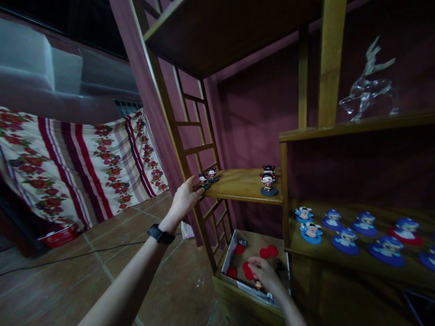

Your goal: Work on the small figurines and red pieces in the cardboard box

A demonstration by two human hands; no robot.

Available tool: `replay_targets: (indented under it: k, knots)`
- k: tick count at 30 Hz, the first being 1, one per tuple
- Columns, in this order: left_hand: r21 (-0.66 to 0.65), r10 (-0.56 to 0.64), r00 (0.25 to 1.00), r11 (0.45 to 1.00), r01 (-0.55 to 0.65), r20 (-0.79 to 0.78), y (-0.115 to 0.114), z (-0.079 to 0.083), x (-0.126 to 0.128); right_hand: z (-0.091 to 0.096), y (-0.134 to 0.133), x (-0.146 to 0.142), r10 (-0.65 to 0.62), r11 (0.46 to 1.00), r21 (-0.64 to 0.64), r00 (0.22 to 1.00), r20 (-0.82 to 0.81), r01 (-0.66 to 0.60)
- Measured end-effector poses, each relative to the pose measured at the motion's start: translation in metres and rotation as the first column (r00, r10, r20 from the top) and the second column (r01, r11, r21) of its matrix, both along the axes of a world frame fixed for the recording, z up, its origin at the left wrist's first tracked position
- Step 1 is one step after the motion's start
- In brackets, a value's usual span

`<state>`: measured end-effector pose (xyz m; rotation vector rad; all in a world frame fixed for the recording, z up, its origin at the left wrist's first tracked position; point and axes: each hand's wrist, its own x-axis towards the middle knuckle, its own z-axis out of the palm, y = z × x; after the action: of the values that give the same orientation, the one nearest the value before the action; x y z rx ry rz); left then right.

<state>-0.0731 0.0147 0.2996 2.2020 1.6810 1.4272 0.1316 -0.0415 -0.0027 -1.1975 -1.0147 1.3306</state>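
My left hand is closed at the left end of the wooden shelf, its thumb and fingers around a small black-haired figurine on a dark round base. A similar figurine stands just behind that one. Lower down, my right hand reaches into an open cardboard box, fingers stretched out and slightly bent beside a red disc. Its fingertips are partly hidden. More red discs lie in the box, along with a small figure near the front wall.
Two more black-haired figurines stand at the shelf's right end. On the lower right shelf are several blue figurines. A clear deer ornament stands on the upper right shelf. Lattice posts frame the left side. A cable crosses the floor.
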Motion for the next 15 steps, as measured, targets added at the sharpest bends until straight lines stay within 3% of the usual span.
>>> replay_targets:
  k: [3, 5, 7, 10, 13, 15]
  knots:
    - [0.123, 0.016, 1.000, 0.992, -0.018, 0.014, -0.026, -0.011, 0.006, -0.005, 0.004, -0.006, -0.011, 0.999, 0.040, 0.999, 0.043, 0.010]
    - [0.226, 0.026, 0.999, 0.973, -0.034, 0.038, -0.047, -0.039, 0.009, -0.008, 0.006, -0.011, -0.034, 0.996, 0.084, 0.997, 0.068, 0.028]
    - [0.212, -0.012, 0.999, 0.977, 0.000, 0.052, -0.064, -0.088, 0.010, -0.009, 0.007, -0.016, -0.060, 0.991, 0.128, 0.994, 0.091, 0.048]
    - [-0.075, -0.110, 0.993, 0.991, 0.113, 0.040, -0.075, -0.182, 0.014, -0.003, 0.005, -0.018, -0.075, 0.983, 0.178, 0.984, 0.162, 0.046]
    - [-0.419, -0.119, 0.992, 0.900, 0.122, 0.033, -0.074, -0.264, 0.029, 0.009, 0.001, -0.022, -0.106, 0.972, 0.232, 0.946, 0.305, 0.034]
    - [-0.576, -0.127, 0.992, 0.810, 0.109, 0.009, -0.072, -0.297, 0.045, 0.019, -0.004, -0.034, -0.143, 0.964, 0.262, 0.904, 0.404, 0.035]
